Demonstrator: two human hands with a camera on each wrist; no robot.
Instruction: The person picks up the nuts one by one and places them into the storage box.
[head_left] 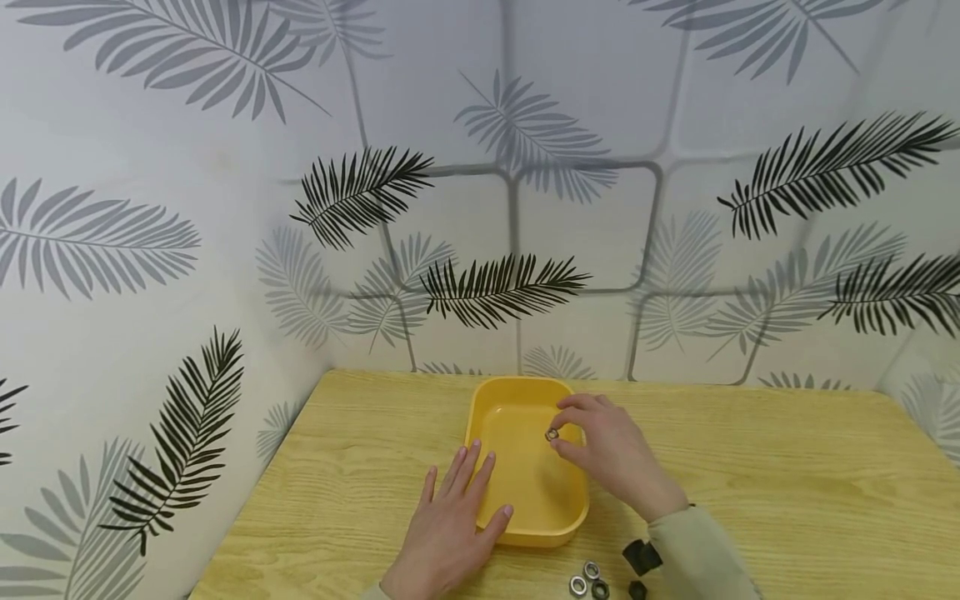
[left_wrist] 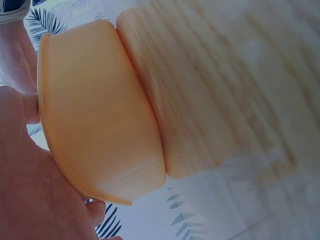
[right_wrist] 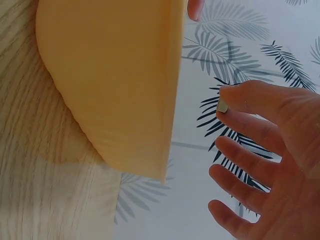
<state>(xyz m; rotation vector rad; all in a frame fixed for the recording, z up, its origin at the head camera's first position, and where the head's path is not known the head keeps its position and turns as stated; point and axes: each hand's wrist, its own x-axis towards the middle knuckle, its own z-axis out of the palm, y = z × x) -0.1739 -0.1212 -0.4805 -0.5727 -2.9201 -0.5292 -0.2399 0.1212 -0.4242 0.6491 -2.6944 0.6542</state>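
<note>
A yellow plastic tray (head_left: 525,537) stands on the wooden table. Between thumb and index finger, my right hand (head_left: 611,446) pinches a small metal nut (head_left: 552,434) above the right part of the tray. In the right wrist view the nut (right_wrist: 222,105) shows edge-on at the fingertips, and the other fingers of that hand (right_wrist: 295,150) are spread apart. My left hand (head_left: 450,525) lies over the tray's near left rim with its fingers extended. In the left wrist view that hand (left_wrist: 30,175) covers part of the rim beside the tray's outer wall (left_wrist: 100,110).
Several nuts (head_left: 577,586) lie on the table in front of the tray. Black pieces (head_left: 642,557) are beside them, partly covered by the right sleeve (head_left: 701,550). A leaf-patterned wall covering (head_left: 585,225) rises behind the table (head_left: 787,467).
</note>
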